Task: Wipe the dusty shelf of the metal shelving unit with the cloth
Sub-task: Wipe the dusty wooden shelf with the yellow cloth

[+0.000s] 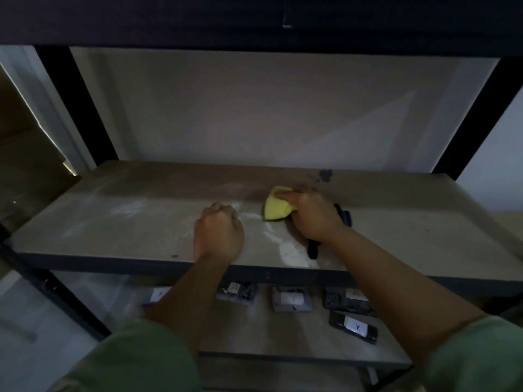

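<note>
one yellow cloth (276, 207) is pressed onto the dusty shelf (119, 222) by the right hand (312, 215), whose fingers are closed over its near edge; the cloth lies a little right of the shelf's middle, towards the back. the left hand (218, 230) is curled into a fist and rested on the board just beside the cloth, with nothing seen inside it. two green sleeves (135, 360) are seen at the bottom corners. one dark object (343, 216) is partly hidden under the right wrist, and what it is cannot be told. pale dust streaks (285, 247) are spread between the hands and to the left, and one dark stain (325, 175) is seen near the back edge. two black uprights (76, 103) of the shelving unit are seen at the back. on the lower shelf (283, 335) five small dark packets (353, 326) with white labels are counted; a single mark like the letter "a" is shown on each, too blurred to be read with certainty.
</note>
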